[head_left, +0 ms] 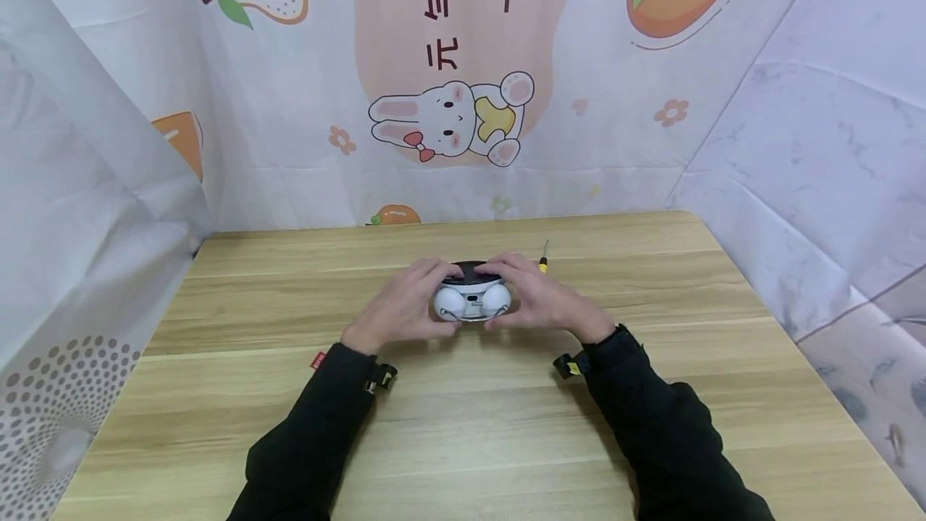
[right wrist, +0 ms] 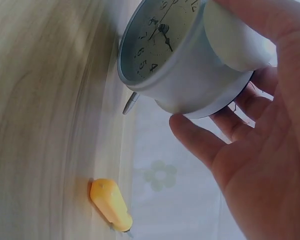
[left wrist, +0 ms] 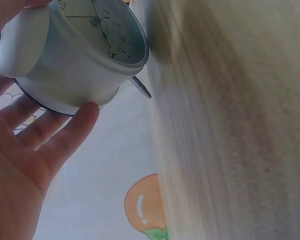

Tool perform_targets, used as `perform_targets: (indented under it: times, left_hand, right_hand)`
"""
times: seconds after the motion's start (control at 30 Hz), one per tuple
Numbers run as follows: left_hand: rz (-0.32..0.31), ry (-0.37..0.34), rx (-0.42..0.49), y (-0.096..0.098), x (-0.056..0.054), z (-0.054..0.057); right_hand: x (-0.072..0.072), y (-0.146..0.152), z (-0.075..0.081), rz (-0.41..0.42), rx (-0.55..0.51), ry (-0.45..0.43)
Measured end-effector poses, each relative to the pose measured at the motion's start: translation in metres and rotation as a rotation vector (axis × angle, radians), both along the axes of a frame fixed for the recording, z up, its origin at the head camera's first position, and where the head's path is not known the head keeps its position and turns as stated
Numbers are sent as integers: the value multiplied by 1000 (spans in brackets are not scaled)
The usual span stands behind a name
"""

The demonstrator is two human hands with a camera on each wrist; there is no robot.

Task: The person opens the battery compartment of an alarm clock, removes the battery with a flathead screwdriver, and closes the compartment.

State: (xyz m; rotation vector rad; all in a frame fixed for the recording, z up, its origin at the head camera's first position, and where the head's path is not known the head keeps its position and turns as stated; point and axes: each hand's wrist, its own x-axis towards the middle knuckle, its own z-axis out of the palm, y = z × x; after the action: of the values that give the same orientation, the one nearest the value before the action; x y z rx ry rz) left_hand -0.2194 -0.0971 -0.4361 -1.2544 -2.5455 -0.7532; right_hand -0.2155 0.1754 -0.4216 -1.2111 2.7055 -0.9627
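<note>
A white twin-bell alarm clock is held between both hands at the far middle of the table. Its black back faces up and its two round bells point toward the person. In the left wrist view the numbered dial is turned down toward the table. My left hand grips the clock's left side, fingers along the black back and thumb by the bell. My right hand grips the right side in the same manner. Whether the clock touches the wood cannot be told.
A small screwdriver with a yellow and black handle lies beyond the right hand; its yellow end shows in the right wrist view. The wooden table ends at a printed curtain behind.
</note>
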Motion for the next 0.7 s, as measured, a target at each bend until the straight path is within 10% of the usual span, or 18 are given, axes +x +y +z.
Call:
perform_targets:
  times: [0.7]
  left_hand:
    - [-30, -4, -31, 3, 1, -3]
  right_hand:
    - [4, 5, -1, 6, 64, -320]
